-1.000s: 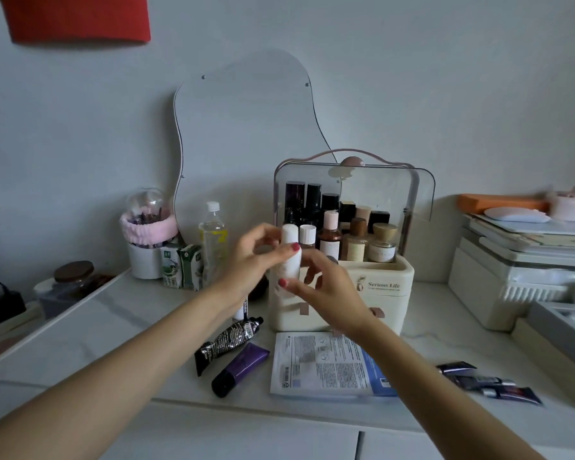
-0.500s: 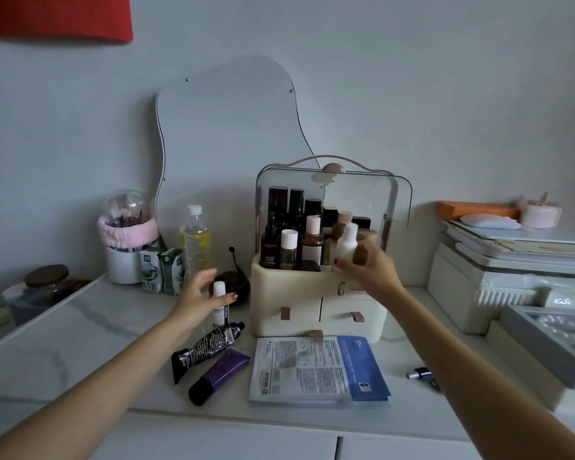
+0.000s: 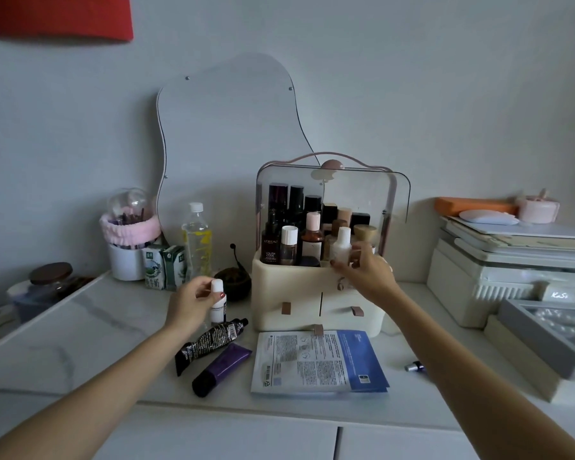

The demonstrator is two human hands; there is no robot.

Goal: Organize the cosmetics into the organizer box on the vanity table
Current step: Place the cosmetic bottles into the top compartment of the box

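Since before, left hand [image 3: 193, 302] has closed round the small bottle [image 3: 218, 302] at centre-left; right hand [image 3: 367, 270] sets its white bottle [image 3: 341, 244] into the organizer [image 3: 292, 287] — fingers curled about it, tubes [image 3: 213, 340] crowding the table edge [image 3: 213, 405] below.

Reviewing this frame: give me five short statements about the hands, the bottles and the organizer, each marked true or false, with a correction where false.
1. The left hand grips a small white bottle standing on the table. True.
2. The right hand is pulling a lower drawer open. False: it is up at the organizer box rim, beside a white bottle in the top compartment; the drawers look closed.
3. The purple tube lies inside the organizer. False: it lies on the table, beside the black tube.
4. A sheet mask packet lies flat in front of the organizer. True.
5. The organizer's clear lid is closed over the bottles. False: it is raised.
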